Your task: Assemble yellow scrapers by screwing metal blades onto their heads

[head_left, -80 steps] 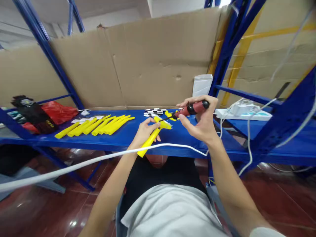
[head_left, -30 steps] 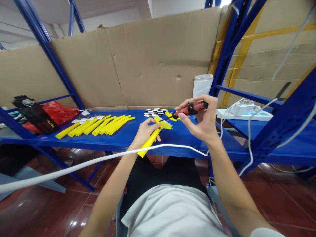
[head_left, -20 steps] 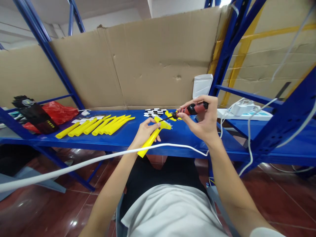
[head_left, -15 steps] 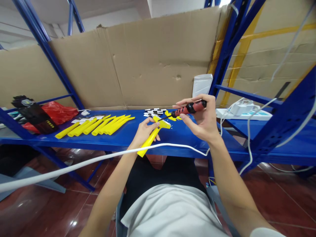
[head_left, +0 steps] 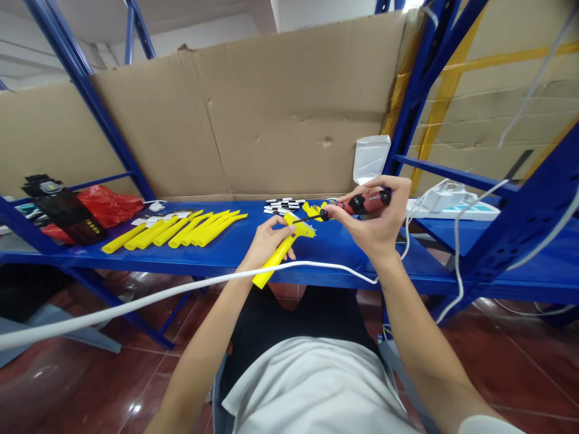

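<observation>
My left hand (head_left: pixel 268 244) is closed around a yellow scraper (head_left: pixel 274 265), whose long handle slants down toward me and whose wide head points right. In my right hand (head_left: pixel 382 226) is a red-and-black screwdriver (head_left: pixel 371 202), tilted nearly level. Its thin shaft reaches left to the scraper head beside my left thumb; whether the tip sits in a screw is too small to tell. Just behind the head lie small yellow pieces (head_left: pixel 311 210) and a stack of black-and-white pieces (head_left: pixel 284 205).
Several yellow handles (head_left: pixel 181 232) lie in a row on the blue shelf (head_left: pixel 217 256). A black bottle (head_left: pixel 75 217) and red bag (head_left: pixel 108 205) are at left. A white cable (head_left: pixel 181 288) crosses before me; a power strip (head_left: pixel 470 208) is at right.
My right hand and the screwdriver have shifted slightly right, and the screwdriver has tipped flatter. The scraper head has moved a little right in my left hand.
</observation>
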`<state>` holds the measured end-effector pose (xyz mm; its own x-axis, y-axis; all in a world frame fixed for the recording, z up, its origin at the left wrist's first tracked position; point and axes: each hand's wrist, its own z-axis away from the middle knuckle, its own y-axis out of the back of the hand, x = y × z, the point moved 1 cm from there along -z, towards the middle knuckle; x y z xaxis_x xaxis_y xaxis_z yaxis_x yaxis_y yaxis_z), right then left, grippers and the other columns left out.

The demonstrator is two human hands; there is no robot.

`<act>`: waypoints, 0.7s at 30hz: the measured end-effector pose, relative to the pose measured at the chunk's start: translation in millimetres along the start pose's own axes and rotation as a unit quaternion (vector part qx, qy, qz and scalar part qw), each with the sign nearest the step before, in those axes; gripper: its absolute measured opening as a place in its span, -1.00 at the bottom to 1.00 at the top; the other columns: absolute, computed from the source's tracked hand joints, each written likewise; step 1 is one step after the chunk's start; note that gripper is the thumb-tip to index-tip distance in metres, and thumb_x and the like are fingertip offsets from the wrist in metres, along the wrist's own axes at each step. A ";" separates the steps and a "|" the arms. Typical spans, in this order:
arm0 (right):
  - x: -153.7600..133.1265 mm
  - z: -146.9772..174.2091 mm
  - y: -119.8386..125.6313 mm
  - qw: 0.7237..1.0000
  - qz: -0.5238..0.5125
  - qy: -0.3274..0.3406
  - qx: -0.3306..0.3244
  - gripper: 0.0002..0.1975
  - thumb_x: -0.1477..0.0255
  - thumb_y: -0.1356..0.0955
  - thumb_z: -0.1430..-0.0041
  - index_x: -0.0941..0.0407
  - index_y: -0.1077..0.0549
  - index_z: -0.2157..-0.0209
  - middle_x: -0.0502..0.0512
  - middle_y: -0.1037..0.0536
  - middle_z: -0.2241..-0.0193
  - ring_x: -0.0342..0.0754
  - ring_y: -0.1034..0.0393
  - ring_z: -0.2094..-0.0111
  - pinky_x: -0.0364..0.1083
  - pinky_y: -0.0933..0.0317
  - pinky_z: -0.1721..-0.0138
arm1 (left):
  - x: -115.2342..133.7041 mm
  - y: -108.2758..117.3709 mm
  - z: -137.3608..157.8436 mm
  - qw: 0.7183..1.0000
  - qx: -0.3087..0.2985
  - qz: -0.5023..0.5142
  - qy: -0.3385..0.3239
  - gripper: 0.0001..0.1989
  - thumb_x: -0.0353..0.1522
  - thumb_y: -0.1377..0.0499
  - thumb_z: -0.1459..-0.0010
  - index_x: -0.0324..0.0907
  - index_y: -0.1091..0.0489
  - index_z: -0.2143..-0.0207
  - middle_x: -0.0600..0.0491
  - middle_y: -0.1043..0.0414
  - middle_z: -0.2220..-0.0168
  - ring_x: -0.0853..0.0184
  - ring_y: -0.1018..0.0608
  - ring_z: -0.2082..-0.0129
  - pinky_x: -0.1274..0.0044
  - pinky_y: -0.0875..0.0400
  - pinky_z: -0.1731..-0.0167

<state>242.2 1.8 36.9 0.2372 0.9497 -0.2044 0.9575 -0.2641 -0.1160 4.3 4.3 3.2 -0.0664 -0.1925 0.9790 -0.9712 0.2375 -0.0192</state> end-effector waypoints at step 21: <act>4.9 -1.4 5.0 0.992 -0.081 -0.037 -0.092 -0.52 0.11 -0.56 -0.40 -0.23 -0.34 -0.18 0.06 -0.68 -0.06 0.21 -0.75 0.04 0.32 -0.71 0.00 | 0.2 1.7 -2.4 1.000 0.013 -0.004 -0.005 -0.47 -0.05 -0.54 -0.09 -0.07 -0.30 0.20 0.14 -0.54 0.59 0.23 -0.62 0.68 0.57 -0.42 0.68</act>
<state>248.4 5.3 36.8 0.0708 0.9604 -0.2696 0.9975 -0.0667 0.0246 3.2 7.0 3.9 -0.0613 -0.2043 0.9770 -0.9771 0.2119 -0.0170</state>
